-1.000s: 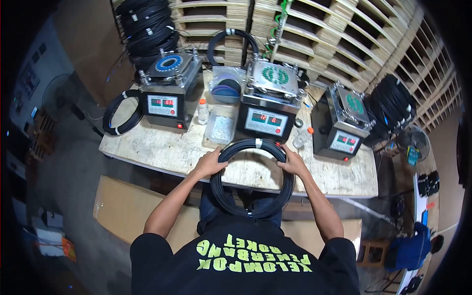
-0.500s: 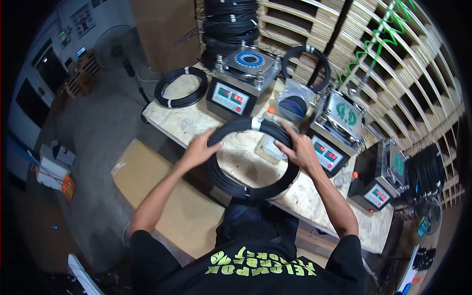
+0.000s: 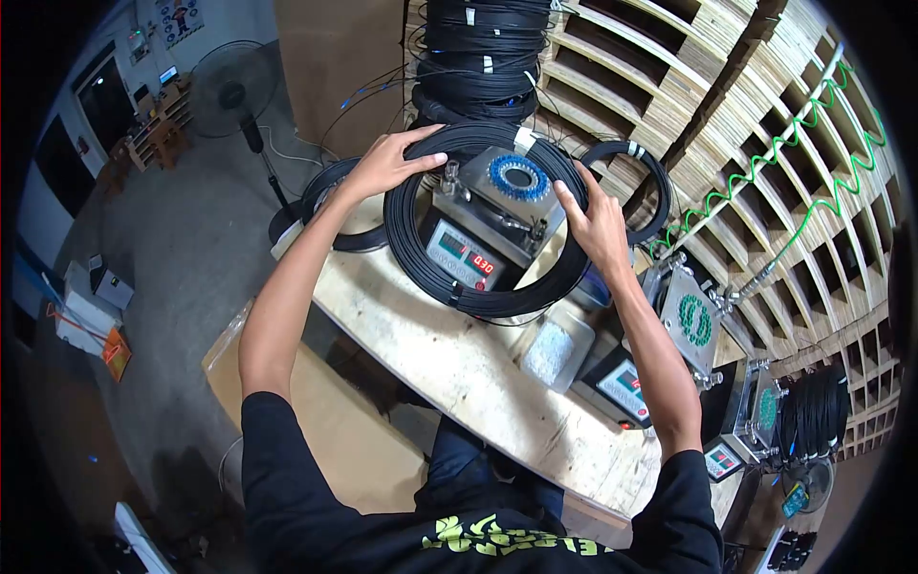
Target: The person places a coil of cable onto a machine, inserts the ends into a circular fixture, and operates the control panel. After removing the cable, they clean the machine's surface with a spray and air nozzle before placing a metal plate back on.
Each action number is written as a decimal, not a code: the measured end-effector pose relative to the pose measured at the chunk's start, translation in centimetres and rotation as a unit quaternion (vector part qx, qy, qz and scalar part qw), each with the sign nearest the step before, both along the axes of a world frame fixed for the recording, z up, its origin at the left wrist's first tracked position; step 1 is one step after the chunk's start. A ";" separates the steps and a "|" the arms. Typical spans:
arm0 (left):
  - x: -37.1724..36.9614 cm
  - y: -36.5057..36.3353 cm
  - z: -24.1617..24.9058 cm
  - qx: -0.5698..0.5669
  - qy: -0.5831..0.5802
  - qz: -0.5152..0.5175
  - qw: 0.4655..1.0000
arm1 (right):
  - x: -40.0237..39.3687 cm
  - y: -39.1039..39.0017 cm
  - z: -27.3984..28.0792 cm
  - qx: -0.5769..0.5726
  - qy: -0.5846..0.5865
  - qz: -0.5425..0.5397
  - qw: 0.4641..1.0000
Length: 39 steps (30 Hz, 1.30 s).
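A large black cable coil (image 3: 430,263) with white tape bands is held up between both hands. My left hand (image 3: 387,167) grips its upper left side, thumb on the near face. On the upper right side, my right hand (image 3: 598,215) has its fingers round the coil. Through the coil's opening shows a metal-topped machine (image 3: 488,215) with a blue ring of fittings and a lit red display. The coil hangs in front of and around this machine in the view; whether it touches the machine cannot be told.
A tall stack of black coils (image 3: 483,57) rises behind the machine. Other coils lie at left and lean at right (image 3: 655,191). A clear plastic box (image 3: 557,352) sits on the wooden table (image 3: 449,354). Two more machines stand right, one with green fittings (image 3: 693,320).
Both hands have carried the coil forward and up, from over the table's front to the machine with the blue ring. The view has also shifted.
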<state>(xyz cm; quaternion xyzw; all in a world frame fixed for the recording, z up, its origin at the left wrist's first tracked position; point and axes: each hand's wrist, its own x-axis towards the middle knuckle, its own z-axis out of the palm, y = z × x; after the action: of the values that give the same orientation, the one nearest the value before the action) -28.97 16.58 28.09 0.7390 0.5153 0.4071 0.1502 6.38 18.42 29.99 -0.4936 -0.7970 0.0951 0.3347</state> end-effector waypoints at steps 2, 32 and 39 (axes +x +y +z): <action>-0.4 3.5 -0.8 0.005 0.004 -0.008 1.000 | -0.1 2.2 -1.0 0.002 0.016 -0.012 1.000; -2.3 9.4 -5.9 -0.167 -0.156 -0.209 0.951 | -4.9 -0.7 -7.8 -0.039 0.144 -0.265 0.953; -2.8 9.2 -6.1 -0.112 -0.126 -0.197 0.966 | -5.1 -1.0 -7.8 -0.016 0.150 -0.262 0.953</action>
<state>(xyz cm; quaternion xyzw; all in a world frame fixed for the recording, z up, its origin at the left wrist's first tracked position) -31.76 25.80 21.94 0.7471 0.3788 0.3989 0.3730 1.33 17.39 22.21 -0.6702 -0.5792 0.0898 0.4553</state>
